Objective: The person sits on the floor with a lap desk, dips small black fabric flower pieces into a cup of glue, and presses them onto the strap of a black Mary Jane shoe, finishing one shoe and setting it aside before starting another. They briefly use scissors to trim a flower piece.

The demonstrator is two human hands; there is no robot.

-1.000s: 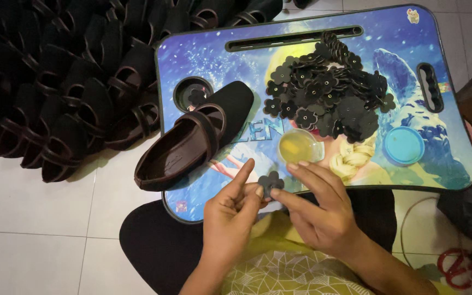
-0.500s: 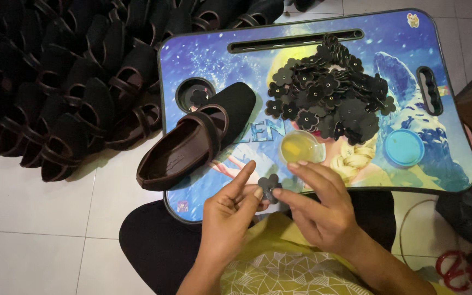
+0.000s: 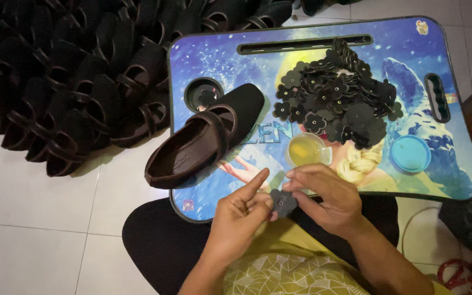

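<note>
Here both hands, left hand [image 3: 241,221] and right hand [image 3: 323,196], pinch a dark flower-shaped piece [image 3: 283,202].

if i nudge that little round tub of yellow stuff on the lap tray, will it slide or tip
The small tub looks low and wide, so it would probably slide on the glossy lap tray rather than tip. It stands open, so its yellow contents might slop if liquid. It seems light; the right hand, holding a dark flower piece, is close enough to knock it.
</note>
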